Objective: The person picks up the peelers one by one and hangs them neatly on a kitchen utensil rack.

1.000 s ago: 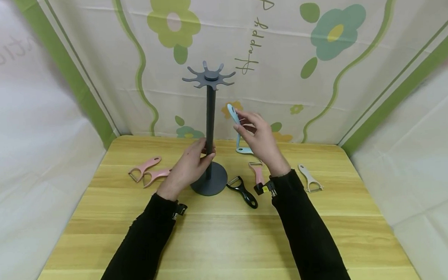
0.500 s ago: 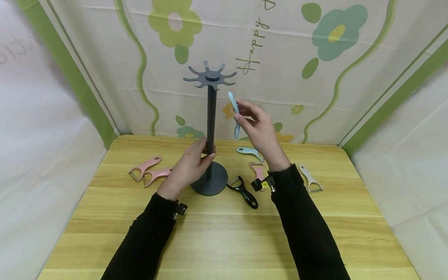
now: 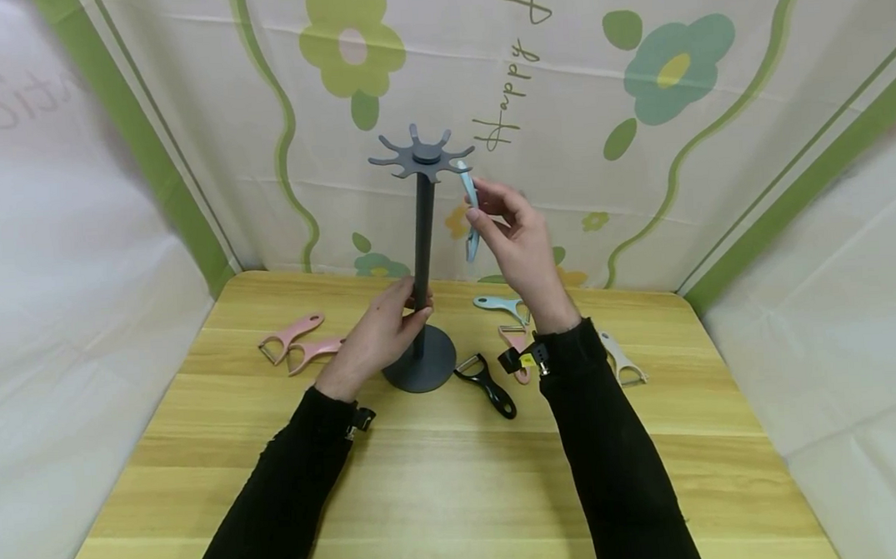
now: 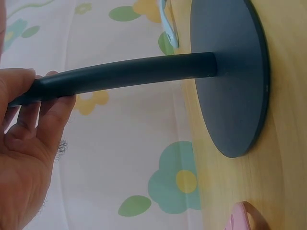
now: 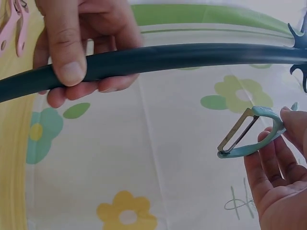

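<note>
A dark grey stand rises upright from its round base, topped by a ring of curved hooks. My left hand grips the pole low down; in the right wrist view its thumb and fingers wrap round the pole. My right hand pinches a light blue peeler by the handle. In the head view the handle's tip overlaps a hook on the right side of the ring, with the blade end hanging lower.
On the table lie a black peeler, another light blue peeler, a pink peeler partly behind the right wrist, and a white peeler. Two pink peelers lie left of the stand. A printed cloth hangs behind.
My right hand has lifted the light blue peeler up to the height of the hooks, turning it more upright. My left hand keeps its hold on the pole.
</note>
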A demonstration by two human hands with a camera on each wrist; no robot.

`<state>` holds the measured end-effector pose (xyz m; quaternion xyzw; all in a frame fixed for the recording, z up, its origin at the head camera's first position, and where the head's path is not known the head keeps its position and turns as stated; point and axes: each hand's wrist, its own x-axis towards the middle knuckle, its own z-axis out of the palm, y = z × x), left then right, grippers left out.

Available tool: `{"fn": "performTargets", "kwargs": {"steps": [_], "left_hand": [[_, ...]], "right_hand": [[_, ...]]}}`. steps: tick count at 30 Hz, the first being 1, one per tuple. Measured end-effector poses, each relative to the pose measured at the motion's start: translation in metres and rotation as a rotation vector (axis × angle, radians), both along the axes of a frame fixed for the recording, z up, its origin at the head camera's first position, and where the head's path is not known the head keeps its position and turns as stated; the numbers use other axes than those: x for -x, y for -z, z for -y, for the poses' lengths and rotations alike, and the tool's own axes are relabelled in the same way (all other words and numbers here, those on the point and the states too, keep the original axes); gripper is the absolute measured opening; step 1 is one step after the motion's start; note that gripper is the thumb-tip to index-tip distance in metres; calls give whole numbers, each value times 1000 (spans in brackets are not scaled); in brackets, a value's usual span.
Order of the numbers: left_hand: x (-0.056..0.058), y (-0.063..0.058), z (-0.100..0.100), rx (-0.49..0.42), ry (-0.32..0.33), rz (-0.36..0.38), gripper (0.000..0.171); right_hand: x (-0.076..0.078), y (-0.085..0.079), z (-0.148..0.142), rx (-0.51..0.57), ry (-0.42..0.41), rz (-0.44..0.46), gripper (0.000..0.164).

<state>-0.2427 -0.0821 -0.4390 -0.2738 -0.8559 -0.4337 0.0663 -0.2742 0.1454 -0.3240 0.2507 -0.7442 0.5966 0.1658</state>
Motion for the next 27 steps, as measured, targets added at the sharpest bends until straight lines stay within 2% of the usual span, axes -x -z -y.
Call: {"fn": "performTargets", "kwargs": {"steps": [15, 27], "left_hand": [[0, 1, 0, -18, 20, 6, 23], [1, 1, 1, -12, 3, 10, 19]], "right_hand": [[1, -27, 5, -12, 16, -51, 40], [3, -46, 11, -32, 18, -75, 41]]}}
